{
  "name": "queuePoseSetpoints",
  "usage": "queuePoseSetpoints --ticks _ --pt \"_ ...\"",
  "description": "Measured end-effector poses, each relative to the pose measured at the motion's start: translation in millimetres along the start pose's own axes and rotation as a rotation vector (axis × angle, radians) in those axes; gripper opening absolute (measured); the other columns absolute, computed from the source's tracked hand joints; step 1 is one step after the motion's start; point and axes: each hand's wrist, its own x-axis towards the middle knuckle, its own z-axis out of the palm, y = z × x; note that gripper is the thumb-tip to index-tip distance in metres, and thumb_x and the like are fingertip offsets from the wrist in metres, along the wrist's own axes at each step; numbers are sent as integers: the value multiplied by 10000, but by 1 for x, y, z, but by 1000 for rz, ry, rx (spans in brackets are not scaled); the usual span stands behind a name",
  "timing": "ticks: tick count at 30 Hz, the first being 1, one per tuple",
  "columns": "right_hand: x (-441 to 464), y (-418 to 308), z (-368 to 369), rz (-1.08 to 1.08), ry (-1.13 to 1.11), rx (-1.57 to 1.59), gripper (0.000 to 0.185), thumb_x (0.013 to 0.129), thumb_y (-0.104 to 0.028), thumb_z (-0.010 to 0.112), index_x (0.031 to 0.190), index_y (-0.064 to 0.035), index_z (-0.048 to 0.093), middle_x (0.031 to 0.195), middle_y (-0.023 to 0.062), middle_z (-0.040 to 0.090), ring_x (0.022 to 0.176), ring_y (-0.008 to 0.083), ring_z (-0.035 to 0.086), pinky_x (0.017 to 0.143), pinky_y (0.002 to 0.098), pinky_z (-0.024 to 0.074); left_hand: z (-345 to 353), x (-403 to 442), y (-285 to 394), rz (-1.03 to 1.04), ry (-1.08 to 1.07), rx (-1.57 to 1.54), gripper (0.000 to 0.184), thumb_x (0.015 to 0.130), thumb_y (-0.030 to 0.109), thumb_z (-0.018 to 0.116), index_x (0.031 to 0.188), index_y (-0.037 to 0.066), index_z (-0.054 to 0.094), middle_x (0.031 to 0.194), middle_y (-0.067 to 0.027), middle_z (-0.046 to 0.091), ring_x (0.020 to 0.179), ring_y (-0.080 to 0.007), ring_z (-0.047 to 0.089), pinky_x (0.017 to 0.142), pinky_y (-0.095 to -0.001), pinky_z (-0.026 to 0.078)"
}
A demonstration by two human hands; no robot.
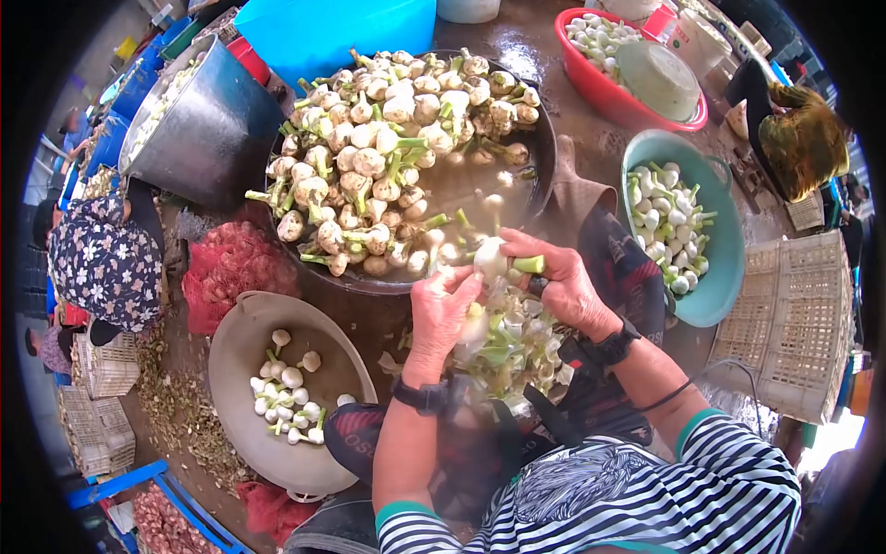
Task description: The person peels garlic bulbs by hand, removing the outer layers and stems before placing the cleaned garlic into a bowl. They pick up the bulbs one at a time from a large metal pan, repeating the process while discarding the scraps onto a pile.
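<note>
A pale garlic bulb [490,259] with a cut green stem [529,264] is between my two hands, above the lap. My right hand [565,284] is closed around its stem side, with fingertips at the bulb's top; a small dark object shows under these fingers, its kind unclear. My left hand [441,309] pinches at the bulb's near left side. Loose garlic skins and leaves [526,346] lie in a heap below the hands. Just beyond, a wide dark pan [551,152] holds many unpeeled garlic bulbs [369,162] and some brownish water.
At left, a grey basin [231,369] holds peeled bulbs [288,397]. A green basin [724,268] at right holds more. Around stand a red basin [577,65], a metal tub [217,120], a red mesh sack [231,272] and a plastic crate [784,323]. Other people sit at both sides.
</note>
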Motion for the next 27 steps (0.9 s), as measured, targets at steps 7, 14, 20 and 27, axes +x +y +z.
queuePoseSetpoints --ticks 7,14,20,27 --pt "-1 10 -2 383 164 723 362 905 -181 502 1210 13 521 1235 183 544 1105 296 563 887 376 499 4 8 -21 -37 115 -113 163 840 86 564 834 -55 644 657 -44 643 602 -68 574 553 -228 451" --pt "2 24 -19 411 291 882 318 926 -211 487 1147 17 500 1117 162 589 999 320 608 813 416 543 2 10 -36 -68 106 -123 147 840 90 622 869 -53 627 784 -45 662 664 -88 596 600 -223 472" --pt "-4 7 23 282 346 308 240 878 -135 608 1053 29 607 957 87 638 844 136 606 740 285 522 15 -2 -4 38 65 116 210 822 112 646 956 -49 670 703 -43 659 620 -62 577 584 -224 461" --pt "-4 2 9 414 263 438 233 886 -163 579 1001 37 609 963 82 632 859 160 618 754 318 542 1 0 -16 26 -26 115 171 839 106 604 859 -56 656 678 -57 649 585 -88 591 545 -229 467"
